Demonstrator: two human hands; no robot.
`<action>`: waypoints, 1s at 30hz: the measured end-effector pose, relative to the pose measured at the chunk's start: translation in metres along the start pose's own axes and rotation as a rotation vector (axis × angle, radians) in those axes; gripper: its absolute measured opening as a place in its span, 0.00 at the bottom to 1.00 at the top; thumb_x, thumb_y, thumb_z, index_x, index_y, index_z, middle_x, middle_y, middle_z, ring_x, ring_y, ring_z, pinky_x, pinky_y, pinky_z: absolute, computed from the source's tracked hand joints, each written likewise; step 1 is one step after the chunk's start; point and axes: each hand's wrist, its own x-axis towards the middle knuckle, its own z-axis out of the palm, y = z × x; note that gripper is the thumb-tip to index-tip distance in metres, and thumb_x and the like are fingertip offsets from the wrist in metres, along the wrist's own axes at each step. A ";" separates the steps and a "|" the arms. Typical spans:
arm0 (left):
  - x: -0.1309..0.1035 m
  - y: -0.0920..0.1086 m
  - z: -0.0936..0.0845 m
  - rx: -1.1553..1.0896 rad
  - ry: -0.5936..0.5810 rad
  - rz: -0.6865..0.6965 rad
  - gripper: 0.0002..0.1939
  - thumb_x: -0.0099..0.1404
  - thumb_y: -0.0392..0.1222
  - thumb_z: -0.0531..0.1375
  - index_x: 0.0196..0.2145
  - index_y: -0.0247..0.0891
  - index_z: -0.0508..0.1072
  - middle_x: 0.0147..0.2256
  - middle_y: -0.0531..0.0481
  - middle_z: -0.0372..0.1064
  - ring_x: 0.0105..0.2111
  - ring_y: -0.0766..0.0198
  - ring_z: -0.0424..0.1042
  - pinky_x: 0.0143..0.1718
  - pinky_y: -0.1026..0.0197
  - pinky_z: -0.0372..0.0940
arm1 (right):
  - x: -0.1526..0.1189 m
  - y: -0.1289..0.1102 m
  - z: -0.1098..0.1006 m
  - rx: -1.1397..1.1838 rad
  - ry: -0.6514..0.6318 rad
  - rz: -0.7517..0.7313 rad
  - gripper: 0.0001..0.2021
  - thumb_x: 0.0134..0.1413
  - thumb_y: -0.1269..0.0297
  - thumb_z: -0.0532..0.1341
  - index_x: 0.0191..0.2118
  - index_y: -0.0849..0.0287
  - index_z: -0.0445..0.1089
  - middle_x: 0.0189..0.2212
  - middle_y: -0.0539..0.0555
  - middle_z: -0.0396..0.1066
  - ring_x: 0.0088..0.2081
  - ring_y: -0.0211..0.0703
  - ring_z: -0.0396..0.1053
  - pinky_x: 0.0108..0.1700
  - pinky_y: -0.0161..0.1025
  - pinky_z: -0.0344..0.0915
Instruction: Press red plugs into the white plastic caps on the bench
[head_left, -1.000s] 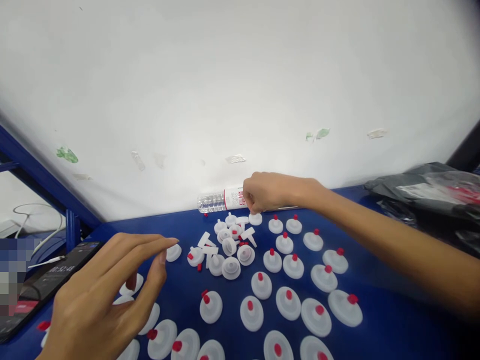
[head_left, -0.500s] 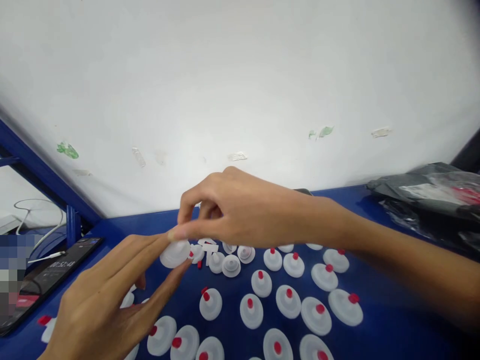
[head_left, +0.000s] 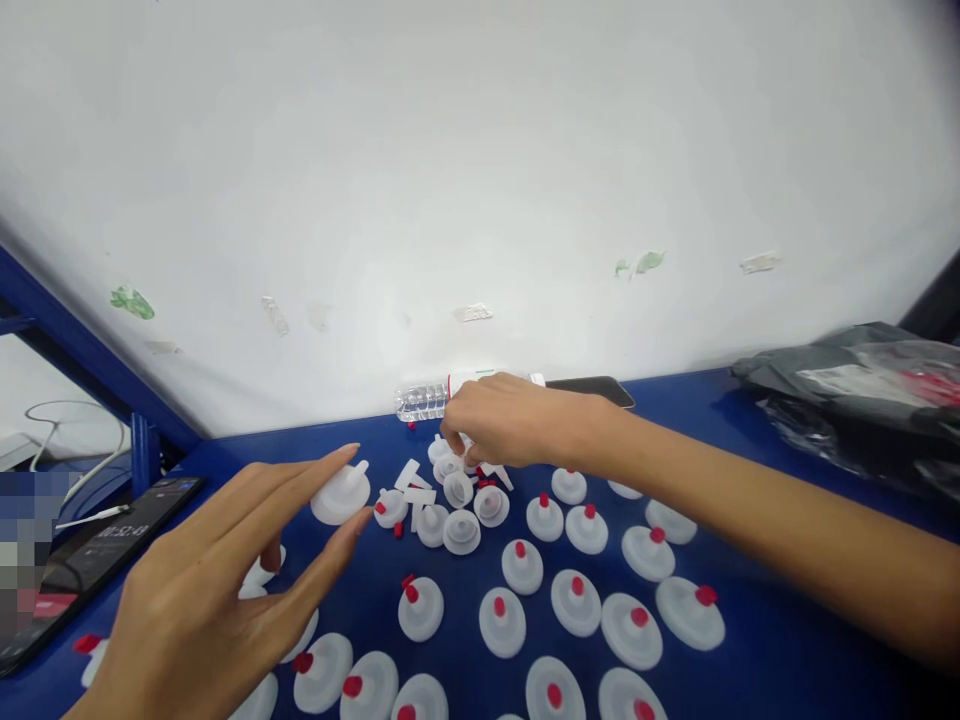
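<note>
My left hand (head_left: pixel 225 570) pinches a translucent white disc-shaped cap with a narrow spout (head_left: pixel 341 495) between thumb and fingers, above the table. No red tip shows on that spout. Farther back, my right hand (head_left: pixel 502 420) bends down over a pile of loose white caps (head_left: pixel 457 488). Its fingers are curled; their tips are partly hidden among the pieces, so what they grip does not show. Beside the pile lie flat white strips (head_left: pixel 420 495) and small red plugs (head_left: pixel 398 530). Several white caps with red tips (head_left: pixel 502 622) are spread over the blue table (head_left: pixel 465 600).
A clear plastic bottle (head_left: pixel 421 402) lies against the wall behind my right hand, beside a dark flat object (head_left: pixel 592 388). On the left rests a phone (head_left: pixel 97 565) with a white cable. Dark plastic bags (head_left: pixel 855 385) are heaped at the right. A blue frame post (head_left: pixel 145 450) stands at left.
My right hand has left the cap at my left fingers and moved right and away to the loose pile. The bottle has come into view. My left hand still holds the cap.
</note>
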 end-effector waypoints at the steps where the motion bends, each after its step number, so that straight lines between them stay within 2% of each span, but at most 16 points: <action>1: 0.000 0.000 0.000 0.004 -0.004 0.002 0.20 0.75 0.42 0.63 0.63 0.42 0.72 0.39 0.53 0.74 0.23 0.71 0.64 0.32 0.61 0.63 | 0.001 0.000 0.002 0.001 -0.010 -0.002 0.05 0.54 0.74 0.69 0.37 0.58 0.79 0.34 0.55 0.79 0.32 0.43 0.69 0.32 0.39 0.55; 5: -0.002 -0.001 -0.001 0.006 -0.025 -0.014 0.21 0.75 0.43 0.62 0.63 0.43 0.71 0.39 0.52 0.74 0.22 0.70 0.65 0.30 0.60 0.62 | 0.002 0.000 0.003 0.005 -0.026 -0.017 0.07 0.51 0.78 0.65 0.33 0.59 0.78 0.33 0.54 0.78 0.30 0.41 0.67 0.33 0.40 0.54; 11: -0.002 0.000 -0.003 0.001 -0.036 -0.017 0.21 0.76 0.44 0.61 0.64 0.44 0.71 0.39 0.51 0.74 0.22 0.69 0.65 0.29 0.59 0.63 | -0.008 0.003 -0.013 0.045 0.031 -0.017 0.07 0.50 0.77 0.61 0.28 0.57 0.71 0.34 0.53 0.78 0.29 0.39 0.64 0.31 0.41 0.53; 16: 0.000 0.001 -0.003 -0.007 -0.040 -0.034 0.22 0.75 0.44 0.61 0.64 0.46 0.70 0.39 0.51 0.74 0.22 0.68 0.65 0.29 0.58 0.64 | -0.014 0.007 -0.017 0.071 -0.015 0.033 0.08 0.46 0.77 0.62 0.29 0.56 0.73 0.32 0.52 0.77 0.28 0.40 0.65 0.30 0.41 0.54; 20: 0.000 0.001 -0.003 -0.020 -0.032 -0.010 0.20 0.75 0.43 0.61 0.63 0.43 0.71 0.39 0.50 0.74 0.22 0.69 0.64 0.29 0.58 0.63 | -0.015 0.006 -0.020 0.082 -0.089 0.096 0.05 0.51 0.72 0.67 0.27 0.56 0.75 0.31 0.53 0.78 0.28 0.42 0.67 0.30 0.42 0.55; 23: -0.001 0.000 -0.002 -0.013 -0.032 -0.015 0.21 0.75 0.45 0.61 0.63 0.44 0.71 0.39 0.51 0.74 0.22 0.68 0.64 0.28 0.58 0.62 | -0.015 0.006 -0.022 0.108 -0.141 0.141 0.08 0.58 0.59 0.69 0.30 0.56 0.77 0.32 0.53 0.79 0.30 0.43 0.70 0.31 0.42 0.58; 25: -0.002 -0.001 -0.002 -0.009 -0.031 -0.009 0.21 0.75 0.44 0.61 0.63 0.44 0.72 0.39 0.51 0.74 0.22 0.68 0.64 0.28 0.58 0.62 | -0.015 0.006 -0.022 0.121 -0.180 0.161 0.11 0.57 0.52 0.71 0.34 0.54 0.80 0.34 0.52 0.80 0.33 0.45 0.72 0.31 0.41 0.60; 27: -0.002 -0.001 -0.001 -0.002 -0.035 -0.003 0.21 0.75 0.42 0.62 0.63 0.43 0.72 0.39 0.51 0.74 0.22 0.69 0.65 0.28 0.59 0.62 | -0.014 0.007 -0.021 0.125 -0.222 0.163 0.11 0.53 0.52 0.74 0.37 0.53 0.82 0.37 0.52 0.81 0.36 0.46 0.73 0.32 0.41 0.60; 30: -0.002 -0.001 -0.001 0.000 -0.038 -0.015 0.21 0.75 0.42 0.62 0.64 0.44 0.72 0.38 0.52 0.74 0.22 0.69 0.65 0.28 0.59 0.63 | -0.017 0.008 -0.024 0.134 -0.246 0.153 0.09 0.57 0.54 0.72 0.39 0.53 0.82 0.38 0.52 0.82 0.36 0.45 0.75 0.33 0.40 0.61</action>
